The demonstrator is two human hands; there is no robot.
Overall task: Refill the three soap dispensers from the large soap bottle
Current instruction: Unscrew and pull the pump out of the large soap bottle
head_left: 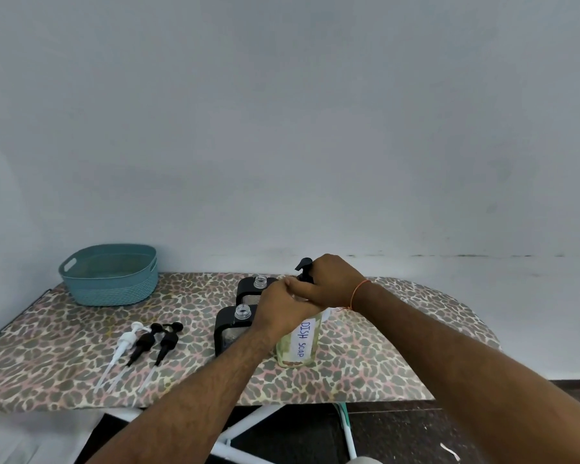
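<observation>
Atop the soap bottle (297,343), both hands (329,283)

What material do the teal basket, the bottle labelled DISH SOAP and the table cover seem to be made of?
The teal basket looks like moulded matte plastic: ribbed walls imitate weave, with a cut-out handle. The DISH SOAP bottle seems clear glossy plastic, perhaps glass: yellowish liquid shows through. The table cover looks like printed fabric, matte, with a leopard pattern.
</observation>
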